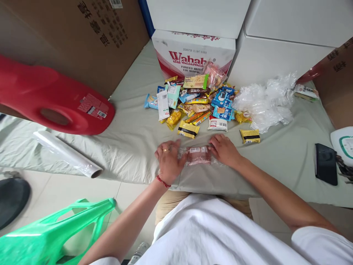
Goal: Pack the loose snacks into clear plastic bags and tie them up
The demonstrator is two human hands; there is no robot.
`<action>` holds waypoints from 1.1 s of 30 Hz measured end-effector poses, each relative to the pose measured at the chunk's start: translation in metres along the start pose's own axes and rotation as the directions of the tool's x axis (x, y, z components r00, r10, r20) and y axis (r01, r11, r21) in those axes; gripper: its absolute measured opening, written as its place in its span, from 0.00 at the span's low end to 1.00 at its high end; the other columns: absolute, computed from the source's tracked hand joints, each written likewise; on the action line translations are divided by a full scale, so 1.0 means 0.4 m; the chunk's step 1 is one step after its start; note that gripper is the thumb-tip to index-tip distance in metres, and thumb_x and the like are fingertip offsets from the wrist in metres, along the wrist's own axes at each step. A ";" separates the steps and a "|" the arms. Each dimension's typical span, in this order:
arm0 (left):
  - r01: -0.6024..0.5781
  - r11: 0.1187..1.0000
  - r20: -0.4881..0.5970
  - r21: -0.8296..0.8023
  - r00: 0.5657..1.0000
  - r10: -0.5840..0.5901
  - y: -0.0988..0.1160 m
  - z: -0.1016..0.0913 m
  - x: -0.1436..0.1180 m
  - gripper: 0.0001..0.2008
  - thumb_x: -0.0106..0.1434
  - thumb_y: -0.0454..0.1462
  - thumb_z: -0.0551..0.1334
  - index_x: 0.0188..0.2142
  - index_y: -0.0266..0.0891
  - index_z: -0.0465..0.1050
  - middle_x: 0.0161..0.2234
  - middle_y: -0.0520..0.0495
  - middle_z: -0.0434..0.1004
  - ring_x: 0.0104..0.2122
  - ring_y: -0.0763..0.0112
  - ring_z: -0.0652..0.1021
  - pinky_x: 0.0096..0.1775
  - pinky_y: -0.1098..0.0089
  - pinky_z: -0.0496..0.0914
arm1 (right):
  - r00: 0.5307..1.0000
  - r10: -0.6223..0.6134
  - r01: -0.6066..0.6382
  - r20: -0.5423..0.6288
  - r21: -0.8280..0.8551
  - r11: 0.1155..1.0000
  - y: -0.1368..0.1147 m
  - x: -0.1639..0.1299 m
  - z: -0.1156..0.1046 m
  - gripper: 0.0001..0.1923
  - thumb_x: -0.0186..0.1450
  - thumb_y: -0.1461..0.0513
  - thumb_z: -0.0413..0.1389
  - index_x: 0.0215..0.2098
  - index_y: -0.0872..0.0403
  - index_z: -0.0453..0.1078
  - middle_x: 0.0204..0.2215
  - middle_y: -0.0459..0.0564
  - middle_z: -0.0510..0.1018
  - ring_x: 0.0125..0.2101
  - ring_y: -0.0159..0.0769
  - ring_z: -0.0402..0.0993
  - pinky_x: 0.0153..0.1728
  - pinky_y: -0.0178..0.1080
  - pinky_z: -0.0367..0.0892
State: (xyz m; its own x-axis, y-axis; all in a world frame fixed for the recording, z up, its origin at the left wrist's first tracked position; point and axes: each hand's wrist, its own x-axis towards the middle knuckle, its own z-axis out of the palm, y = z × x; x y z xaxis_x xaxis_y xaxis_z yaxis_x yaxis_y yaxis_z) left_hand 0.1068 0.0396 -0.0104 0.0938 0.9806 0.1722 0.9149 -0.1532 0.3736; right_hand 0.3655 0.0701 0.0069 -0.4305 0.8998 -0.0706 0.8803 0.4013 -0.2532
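Flat on the cloth near its front edge lies a pink-brown snack packet [198,155], with clear plastic around it that spreads past both ends. My left hand [170,160] is at its left end, fingers bent and thumb against the plastic. At the opposite end, my right hand [224,150] has its fingertips closed on the clear plastic. Just beyond my hands sits a heap of wrapped snacks [197,99] in blue, yellow, white and green. One yellow packet with a black band [188,129] is at its near edge, and a similar packet [249,136] lies right of my right hand.
Crumpled clear plastic bags [268,101] lie right of the heap. A Wahaha carton [193,55] stands behind. On the left are a red jug [68,99] and a plastic film roll [68,152]; at right, a phone [326,163]. A green stool [55,232] stands below.
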 end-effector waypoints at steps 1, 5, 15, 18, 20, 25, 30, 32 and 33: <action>0.045 0.999 -0.019 0.013 0.999 -0.044 0.001 -0.001 -0.001 0.22 0.65 0.46 0.65 0.55 0.39 0.77 0.56 0.32 0.73 0.62 0.38 0.65 0.58 0.43 0.61 | 0.999 0.038 -0.039 -0.029 -0.021 0.999 -0.001 -0.015 0.008 0.18 0.75 0.56 0.52 0.56 0.58 0.73 0.49 0.60 0.75 0.48 0.51 0.66 0.45 0.46 0.61; 0.033 0.999 0.086 0.001 0.996 -0.033 0.012 -0.020 0.009 0.07 0.63 0.38 0.65 0.40 0.40 0.79 0.61 0.36 0.68 0.70 0.39 0.54 0.66 0.41 0.53 | 0.993 0.108 -0.106 -0.038 0.046 0.993 0.001 -0.081 0.001 0.21 0.72 0.49 0.56 0.54 0.55 0.74 0.48 0.59 0.75 0.50 0.53 0.64 0.48 0.47 0.62; 0.030 0.965 0.382 0.260 0.915 -0.131 0.143 -0.018 0.030 0.12 0.71 0.35 0.53 0.46 0.41 0.74 0.46 0.41 0.77 0.34 0.59 0.82 0.32 0.65 0.68 | 0.942 0.325 -0.334 0.078 0.164 0.928 -0.172 -0.079 -0.052 0.05 0.69 0.65 0.54 0.44 0.53 0.67 0.40 0.51 0.77 0.37 0.40 0.74 0.35 0.38 0.62; 0.030 0.966 0.354 0.258 0.927 -0.123 0.159 -0.007 0.028 0.14 0.73 0.36 0.50 0.45 0.41 0.74 0.45 0.41 0.78 0.33 0.60 0.82 0.30 0.66 0.66 | 0.944 0.315 -0.323 0.096 0.085 0.943 -0.235 -0.052 -0.044 0.09 0.71 0.66 0.50 0.48 0.52 0.66 0.45 0.53 0.76 0.38 0.41 0.76 0.32 0.39 0.62; 0.081 0.977 0.319 0.195 0.937 -0.141 0.144 -0.012 0.034 0.12 0.71 0.34 0.52 0.42 0.40 0.74 0.43 0.41 0.79 0.33 0.61 0.81 0.32 0.67 0.66 | 0.937 0.321 -0.329 0.137 0.038 0.944 -0.248 -0.042 -0.034 0.11 0.72 0.67 0.47 0.50 0.53 0.66 0.47 0.54 0.75 0.36 0.41 0.76 0.30 0.39 0.63; 0.446 0.801 0.351 -0.399 0.882 -0.316 0.087 -0.045 0.048 0.09 0.61 0.39 0.64 0.27 0.41 0.67 0.23 0.53 0.70 0.26 0.69 0.75 0.29 0.71 0.65 | 0.909 0.350 -0.370 0.225 0.052 0.928 -0.221 -0.039 -0.010 0.13 0.71 0.66 0.50 0.53 0.55 0.66 0.50 0.57 0.73 0.37 0.42 0.77 0.34 0.40 0.68; 0.582 0.441 0.559 -0.683 0.805 -0.197 0.116 -0.048 0.021 0.12 0.63 0.45 0.59 0.30 0.41 0.74 0.27 0.51 0.76 0.26 0.69 0.77 0.30 0.71 0.70 | 0.913 0.358 -0.382 0.196 0.103 0.918 -0.208 -0.036 -0.011 0.13 0.71 0.67 0.49 0.52 0.57 0.69 0.49 0.59 0.74 0.39 0.43 0.77 0.37 0.42 0.70; 0.460 0.579 0.471 -0.673 0.870 -0.143 0.133 -0.038 0.006 0.13 0.65 0.42 0.56 0.30 0.41 0.77 0.29 0.49 0.78 0.31 0.67 0.79 0.34 0.69 0.73 | 0.924 0.340 -0.371 0.175 0.200 0.907 -0.200 -0.042 -0.014 0.13 0.69 0.69 0.51 0.50 0.58 0.71 0.47 0.59 0.75 0.41 0.44 0.77 0.40 0.42 0.71; 0.367 0.679 0.397 -0.636 0.910 -0.120 0.140 -0.032 -0.001 0.13 0.65 0.39 0.56 0.31 0.42 0.78 0.31 0.48 0.78 0.33 0.66 0.79 0.37 0.68 0.73 | 0.937 0.311 -0.346 0.158 0.289 0.893 -0.194 -0.047 -0.016 0.13 0.68 0.69 0.52 0.49 0.58 0.72 0.47 0.58 0.76 0.42 0.44 0.77 0.42 0.42 0.71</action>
State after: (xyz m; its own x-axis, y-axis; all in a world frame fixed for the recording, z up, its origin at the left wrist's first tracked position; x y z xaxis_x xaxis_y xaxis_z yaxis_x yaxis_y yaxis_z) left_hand 0.1528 0.0291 0.0222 0.1315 0.9594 -0.2496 0.4055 0.1777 0.8967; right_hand 0.3066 0.0230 0.0339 -0.1607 0.9411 -0.2976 0.8772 -0.0020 -0.4801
